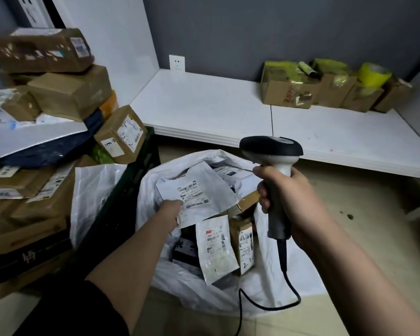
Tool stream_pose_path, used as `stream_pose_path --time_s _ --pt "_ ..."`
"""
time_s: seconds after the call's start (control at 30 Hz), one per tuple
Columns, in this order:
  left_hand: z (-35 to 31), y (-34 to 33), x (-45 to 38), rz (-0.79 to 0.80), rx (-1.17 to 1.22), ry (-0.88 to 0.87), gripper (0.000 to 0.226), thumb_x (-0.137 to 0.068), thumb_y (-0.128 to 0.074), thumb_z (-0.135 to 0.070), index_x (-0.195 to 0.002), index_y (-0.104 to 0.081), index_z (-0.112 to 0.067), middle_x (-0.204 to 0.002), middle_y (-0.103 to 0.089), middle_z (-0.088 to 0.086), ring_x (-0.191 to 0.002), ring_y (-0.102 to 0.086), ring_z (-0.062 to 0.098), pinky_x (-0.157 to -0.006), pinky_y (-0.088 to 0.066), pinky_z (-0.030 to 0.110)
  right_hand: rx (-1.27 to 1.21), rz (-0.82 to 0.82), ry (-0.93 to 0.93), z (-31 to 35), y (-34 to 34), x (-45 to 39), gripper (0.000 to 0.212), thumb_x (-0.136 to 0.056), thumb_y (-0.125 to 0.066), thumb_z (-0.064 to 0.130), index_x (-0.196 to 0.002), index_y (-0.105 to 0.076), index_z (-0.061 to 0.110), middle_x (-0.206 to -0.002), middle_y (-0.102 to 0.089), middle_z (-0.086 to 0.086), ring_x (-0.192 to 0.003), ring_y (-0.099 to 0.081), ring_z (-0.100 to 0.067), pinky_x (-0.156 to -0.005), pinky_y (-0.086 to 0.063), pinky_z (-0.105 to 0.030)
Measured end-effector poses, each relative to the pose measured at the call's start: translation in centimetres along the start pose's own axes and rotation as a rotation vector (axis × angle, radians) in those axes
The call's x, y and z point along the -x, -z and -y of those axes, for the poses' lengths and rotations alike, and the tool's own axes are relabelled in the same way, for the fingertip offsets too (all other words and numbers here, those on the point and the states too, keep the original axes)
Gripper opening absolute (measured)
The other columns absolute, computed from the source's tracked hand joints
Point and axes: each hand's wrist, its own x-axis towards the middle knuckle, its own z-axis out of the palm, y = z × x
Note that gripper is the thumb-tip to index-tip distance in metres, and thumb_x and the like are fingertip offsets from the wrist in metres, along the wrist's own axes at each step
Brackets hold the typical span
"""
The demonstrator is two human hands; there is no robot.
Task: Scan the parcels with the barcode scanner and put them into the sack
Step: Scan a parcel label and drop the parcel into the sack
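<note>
Left hand (pixel 171 210) pinching flat parcel (pixel 195 192) above sack (pixel 272 294) rim, right hand (pixel 294 202) fingers wrapped round scanner (pixel 273 166)

Parcels (pixel 217 248) in sack (pixel 272 287); boxes (pixel 41 132) stacked left.
</note>
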Motion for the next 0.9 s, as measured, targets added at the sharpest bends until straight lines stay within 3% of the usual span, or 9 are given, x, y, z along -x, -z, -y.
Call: stream_pose_path --time_s 0.1,0.27,0.37,0.4,0.57,0.63,0.7,0.77,0.9 --pt "-0.7 0.9 1.5 0.105 -0.163 -0.003 0.022 -0.096 -0.05 -0.009 -0.116 -0.057 -0.003 -0.096 -0.059 0.014 -0.085 -0.056 0.026 -0.074 -0.044 0.031 0.008 0.029 -0.017 0.0 -1.1 0.5 0.013 -0.09 -0.062 0.015 -0.086 -0.049 0.013 -0.051 -0.046 0.0 -0.04 -0.038 -0.013 -0.044 -0.032 -0.026" --pt "-2.6 5.6 5.2 0.018 -0.443 -0.058 0.04 -0.094 -0.055 -0.023 -0.128 -0.046 -0.006 -0.116 -0.052 0.01 -0.104 -0.051 0.024 -0.084 -0.044 0.031 0.016 0.107 -0.043 0.2 -4.0 1.9 0.013 -0.091 -0.061 0.015 -0.086 -0.05 0.014 -0.051 -0.047 0.001 -0.039 -0.04 -0.012 -0.041 -0.033 -0.021" --pt "-5.0 9.1 9.6 0.106 -0.444 -0.13 0.007 -0.097 -0.05 -0.02 -0.103 -0.05 -0.016 -0.097 -0.052 0.002 -0.095 -0.052 0.018 -0.081 -0.04 0.029 -0.017 0.176 -0.059 0.5 -6.5 3.1 0.01 -0.092 -0.059 0.014 -0.088 -0.05 0.014 -0.051 -0.047 0.0 -0.041 -0.041 -0.012 -0.039 -0.035 -0.02" --pt "-5.7 10.1 10.8 0.132 -0.465 -0.176 0.005 -0.098 -0.048 -0.02 -0.094 -0.051 -0.019 -0.095 -0.054 0.0 -0.089 -0.055 0.016 -0.078 -0.04 0.028 -0.033 0.194 -0.068 0.5 -7.3 3.5 0.01 -0.093 -0.059 0.013 -0.088 -0.05 0.013 -0.051 -0.047 0.0 -0.041 -0.041 -0.013 -0.038 -0.035 -0.02" --pt "-7.7 17.9 15.9 0.093 -0.62 -0.411 0.014 -0.1 -0.044 -0.014 -0.092 -0.057 -0.013 -0.08 -0.061 0.003 -0.064 -0.057 0.012 -0.055 -0.037 0.021 -0.052 0.298 -0.089 0.0 -13.3 5.5 0.013 -0.093 -0.059 0.014 -0.085 -0.048 0.013 -0.05 -0.047 0.0 -0.04 -0.043 -0.014 -0.039 -0.036 -0.021" --pt "-8.0 21.5 16.9 -0.032 -0.639 -0.511 0.022 -0.096 -0.051 -0.009 -0.076 -0.057 -0.015 -0.073 -0.061 0.003 -0.063 -0.058 0.014 -0.057 -0.044 0.02 -0.059 0.31 -0.08 -0.1 -15.6 6.5 0.013 -0.093 -0.059 0.013 -0.085 -0.048 0.012 -0.05 -0.047 0.0 -0.039 -0.043 -0.013 -0.04 -0.036 -0.02" --pt "-8.1 24.6 17.0 -0.25 -0.781 -0.607 0.021 -0.092 -0.057 -0.015 -0.072 -0.058 -0.023 -0.079 -0.065 0.001 -0.077 -0.063 0.019 -0.069 -0.049 0.027 -0.056 0.312 -0.053 -0.3 -17.6 7.3 0.012 -0.093 -0.058 0.011 -0.086 -0.048 0.011 -0.051 -0.046 -0.002 -0.037 -0.042 -0.013 -0.039 -0.035 -0.019" --pt "-7.8 26.2 16.6 -0.382 -1.005 -0.61 0.008 -0.09 -0.057 -0.024 -0.087 -0.064 -0.022 -0.096 -0.069 0.001 -0.094 -0.063 0.023 -0.08 -0.05 0.032 -0.043 0.303 -0.008 -0.5 -19.1 7.7 0.011 -0.093 -0.057 0.009 -0.088 -0.048 0.009 -0.053 -0.046 -0.004 -0.037 -0.041 -0.014 -0.039 -0.034 -0.02" --pt "-7.4 24.9 14.3 -0.488 -1.434 -0.588 0.035 -0.09 -0.053 -0.046 -0.112 -0.062 -0.02 -0.118 -0.062 0.005 -0.113 -0.056 0.025 -0.093 -0.039 0.037 -0.041 0.276 0.007 -1.0 -20.5 7.5 0.01 -0.093 -0.056 0.007 -0.089 -0.048 0.008 -0.058 -0.045 -0.008 -0.039 -0.04 -0.015 -0.039 -0.033 -0.022"
